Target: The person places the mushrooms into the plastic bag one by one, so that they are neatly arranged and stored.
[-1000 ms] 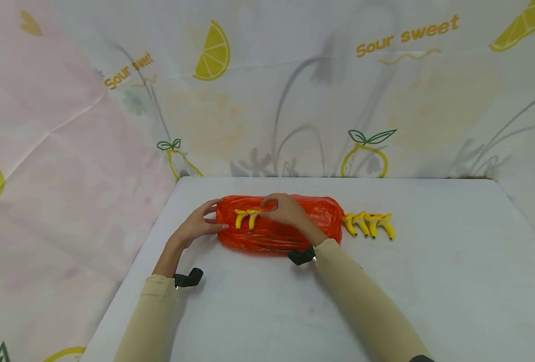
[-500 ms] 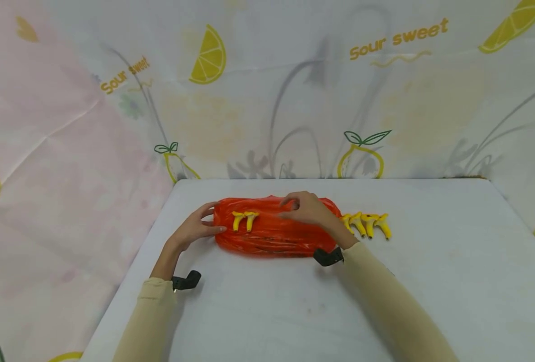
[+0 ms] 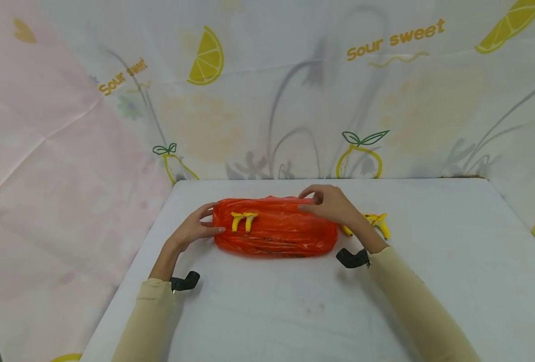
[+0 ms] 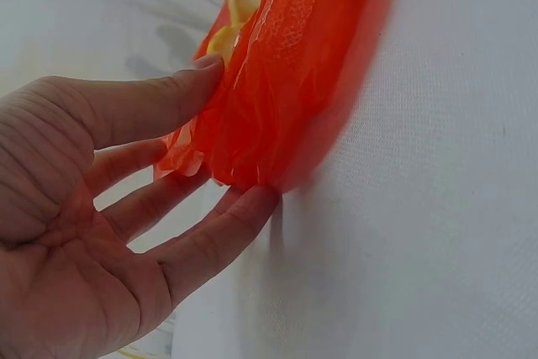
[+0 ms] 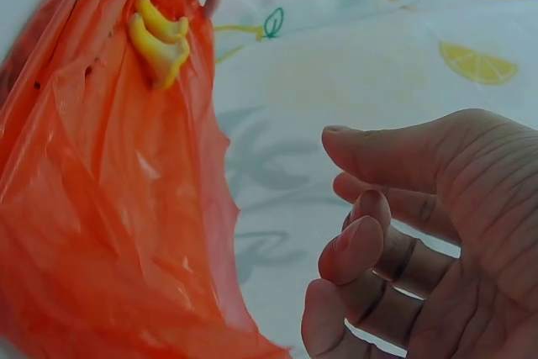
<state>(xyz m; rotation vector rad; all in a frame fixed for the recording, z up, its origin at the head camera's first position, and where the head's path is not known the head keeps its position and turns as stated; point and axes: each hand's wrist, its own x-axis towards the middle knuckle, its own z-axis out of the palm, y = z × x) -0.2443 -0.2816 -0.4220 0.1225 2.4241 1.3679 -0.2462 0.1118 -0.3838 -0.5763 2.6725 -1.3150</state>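
Observation:
A red plastic bag, wrapped round a long bundle, lies across the table. My left hand holds its left end; in the left wrist view the thumb presses one face while the fingers touch the other side and end. Two small yellow pieces with flared tops and curved stems, like toy mushrooms, lie side by side on the bag near that hand. Over the bag's right end hovers my right hand, its fingers loosely curled and holding nothing.
Similar yellow pieces lie on the white table just right of the bag, partly hidden by my right forearm. Behind the table hangs a lemon-print cloth. A black wrist camera juts from my right wrist.
My right hand has moved rightward, from beside the two yellow pieces to the bag's right end, now covering some pieces there. My left hand stays at the left end.

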